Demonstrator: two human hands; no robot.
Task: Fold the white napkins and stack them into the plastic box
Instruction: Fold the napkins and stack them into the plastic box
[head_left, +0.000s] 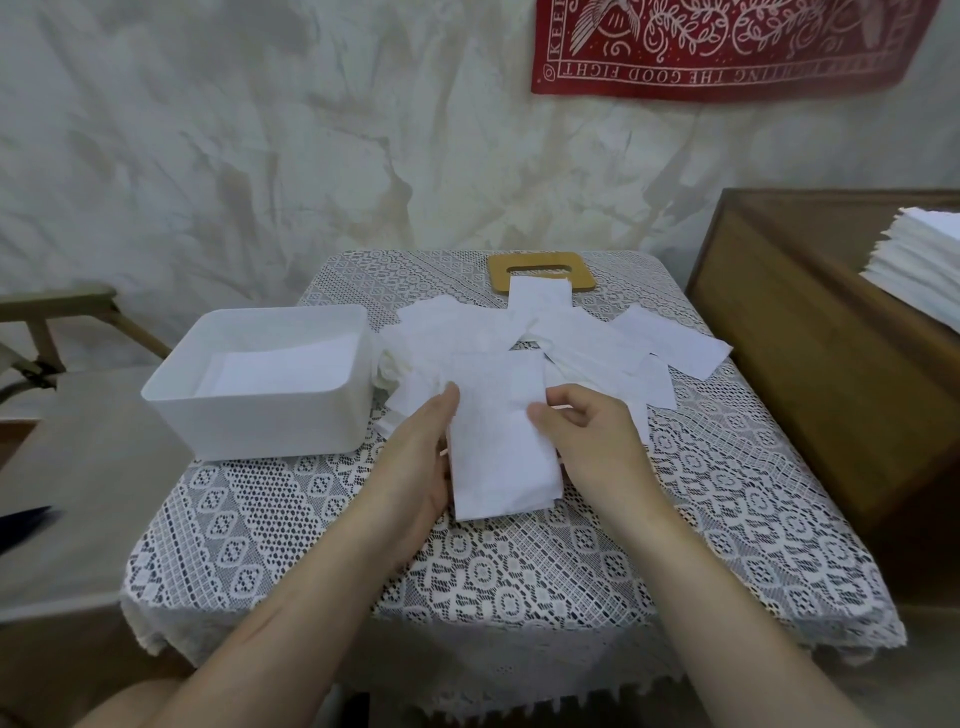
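Note:
A folded white napkin (498, 436) lies lengthwise at the middle of the lace-covered table (727, 519). My left hand (415, 457) lies along its left edge with straight fingers. My right hand (587, 436) pinches its right edge between thumb and curled fingers. Behind it, several loose white napkins (582, 338) are scattered in a heap. The white plastic box (260, 415) stands at the table's left, open, with folded napkins (285, 369) lying flat inside.
A wooden lid with a slot (540, 262) lies at the table's far edge, partly under the napkins. A wooden cabinet (810, 353) at the right carries a tall stack of white napkins (919, 265). A chair (57, 332) stands left.

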